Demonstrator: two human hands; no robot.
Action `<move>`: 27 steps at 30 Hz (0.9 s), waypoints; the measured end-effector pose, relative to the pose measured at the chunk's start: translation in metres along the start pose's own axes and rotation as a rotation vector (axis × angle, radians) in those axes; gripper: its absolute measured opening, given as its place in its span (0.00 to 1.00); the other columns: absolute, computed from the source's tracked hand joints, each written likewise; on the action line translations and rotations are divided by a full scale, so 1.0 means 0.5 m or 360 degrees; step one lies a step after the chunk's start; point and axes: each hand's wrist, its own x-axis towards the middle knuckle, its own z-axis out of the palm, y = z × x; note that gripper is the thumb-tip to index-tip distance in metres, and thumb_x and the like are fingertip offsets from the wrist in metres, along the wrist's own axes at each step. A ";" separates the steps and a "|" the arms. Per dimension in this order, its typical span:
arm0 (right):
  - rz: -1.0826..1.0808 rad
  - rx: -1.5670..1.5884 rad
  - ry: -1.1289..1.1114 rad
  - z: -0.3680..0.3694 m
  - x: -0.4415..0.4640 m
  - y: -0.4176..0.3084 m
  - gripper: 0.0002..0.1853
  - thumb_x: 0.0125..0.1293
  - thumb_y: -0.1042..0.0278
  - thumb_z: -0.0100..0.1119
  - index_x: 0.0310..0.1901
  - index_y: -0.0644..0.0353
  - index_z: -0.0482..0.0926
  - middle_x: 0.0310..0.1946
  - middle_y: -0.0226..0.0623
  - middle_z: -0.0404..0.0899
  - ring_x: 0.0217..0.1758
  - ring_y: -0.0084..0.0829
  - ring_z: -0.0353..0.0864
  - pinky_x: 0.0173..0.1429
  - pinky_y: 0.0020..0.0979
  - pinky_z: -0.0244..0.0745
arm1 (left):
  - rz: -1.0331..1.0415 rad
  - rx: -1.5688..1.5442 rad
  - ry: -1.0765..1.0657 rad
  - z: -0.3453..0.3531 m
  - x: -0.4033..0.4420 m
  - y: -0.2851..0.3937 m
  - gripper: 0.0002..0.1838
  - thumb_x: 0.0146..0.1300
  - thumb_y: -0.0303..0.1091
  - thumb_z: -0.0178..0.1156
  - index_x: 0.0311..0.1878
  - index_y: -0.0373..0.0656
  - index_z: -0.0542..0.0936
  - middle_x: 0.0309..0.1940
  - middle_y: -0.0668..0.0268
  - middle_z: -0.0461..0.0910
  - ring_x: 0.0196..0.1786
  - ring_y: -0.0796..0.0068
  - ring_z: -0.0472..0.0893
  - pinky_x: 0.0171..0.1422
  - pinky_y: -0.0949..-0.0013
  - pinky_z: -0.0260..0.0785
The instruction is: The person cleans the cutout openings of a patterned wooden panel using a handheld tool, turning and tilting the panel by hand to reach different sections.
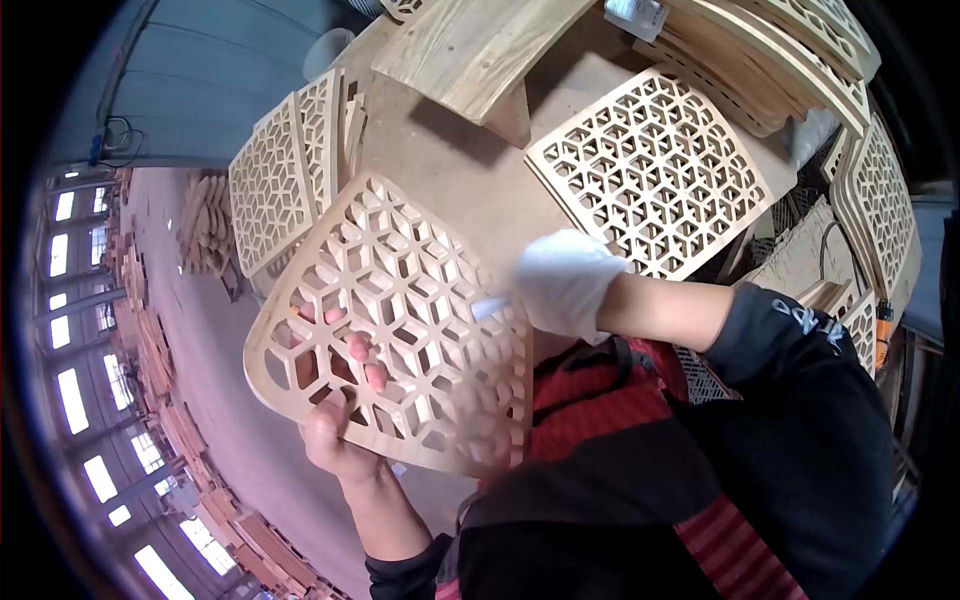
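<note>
A pale wooden lattice panel (400, 300) with rounded corners and a cut-out geometric pattern is held up tilted before me. My left hand (338, 437), bare, grips its lower left edge, with the thumb on the near face and fingertips showing through the openings from behind. My right hand (570, 285) wears a white glove and is at the panel's right side. A thin bluish-white piece (490, 307) sticks out from its closed fingers toward the lattice; blur hides its kind.
Another lattice panel (655, 170) lies on the work table (450, 160) at the right. More panels (275, 190) lean at the left. A wooden board structure (480, 50) stands at the back. Curved wooden pieces (740, 70) are stacked at upper right, near an orange-handled tool (883, 335).
</note>
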 end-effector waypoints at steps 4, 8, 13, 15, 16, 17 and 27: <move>-0.0208 0.0182 0.0488 0.062 0.039 -0.006 0.07 0.58 0.67 0.56 0.31 0.55 0.83 0.25 0.43 0.83 0.31 0.45 0.85 0.34 0.42 0.79 | -0.0017 -0.0002 -0.0045 0.007 0.008 0.002 0.42 0.50 0.31 0.46 0.72 0.27 0.55 0.61 0.50 0.65 0.47 0.64 0.69 0.41 0.69 0.71; -0.0014 0.0172 0.0041 -0.021 -0.005 0.005 0.08 0.57 0.68 0.54 0.33 0.54 0.84 0.28 0.43 0.84 0.32 0.47 0.85 0.35 0.41 0.79 | -0.0075 0.0026 -0.0050 0.018 0.002 0.013 0.42 0.50 0.31 0.47 0.72 0.27 0.55 0.59 0.51 0.64 0.48 0.66 0.69 0.41 0.70 0.71; -0.0126 0.0212 0.0388 0.077 0.037 0.009 0.08 0.60 0.66 0.54 0.35 0.53 0.83 0.29 0.42 0.84 0.31 0.46 0.85 0.36 0.42 0.79 | -0.0010 0.0030 -0.0063 0.007 0.006 -0.003 0.42 0.51 0.33 0.46 0.72 0.27 0.55 0.61 0.51 0.63 0.48 0.66 0.68 0.42 0.70 0.71; -0.0303 0.0185 0.0543 0.096 0.043 0.003 0.09 0.61 0.65 0.54 0.37 0.55 0.83 0.28 0.42 0.84 0.31 0.46 0.85 0.36 0.43 0.79 | -0.0015 -0.0046 -0.0094 0.023 0.001 0.005 0.42 0.47 0.26 0.43 0.72 0.26 0.57 0.62 0.49 0.65 0.47 0.63 0.70 0.44 0.66 0.72; -0.0263 0.0161 0.0348 0.089 0.044 0.008 0.09 0.61 0.65 0.54 0.38 0.55 0.82 0.28 0.43 0.83 0.31 0.46 0.85 0.36 0.43 0.79 | -0.0019 -0.0024 -0.0093 0.027 -0.003 0.006 0.42 0.47 0.27 0.43 0.72 0.26 0.56 0.62 0.49 0.65 0.48 0.63 0.70 0.44 0.66 0.72; -0.0166 0.0112 0.0217 0.079 0.033 0.017 0.09 0.60 0.65 0.55 0.39 0.55 0.82 0.27 0.43 0.83 0.31 0.47 0.85 0.36 0.43 0.79 | -0.0016 -0.0033 -0.0102 0.025 -0.003 0.003 0.42 0.47 0.27 0.44 0.72 0.26 0.57 0.62 0.49 0.65 0.48 0.62 0.70 0.43 0.67 0.72; -0.0238 0.0096 0.0395 0.096 0.029 0.013 0.05 0.57 0.69 0.58 0.35 0.53 0.82 0.25 0.41 0.82 0.30 0.44 0.84 0.33 0.42 0.78 | 0.0015 0.0073 -0.0154 0.026 -0.017 0.004 0.42 0.54 0.38 0.50 0.72 0.28 0.56 0.62 0.50 0.65 0.48 0.65 0.70 0.43 0.71 0.72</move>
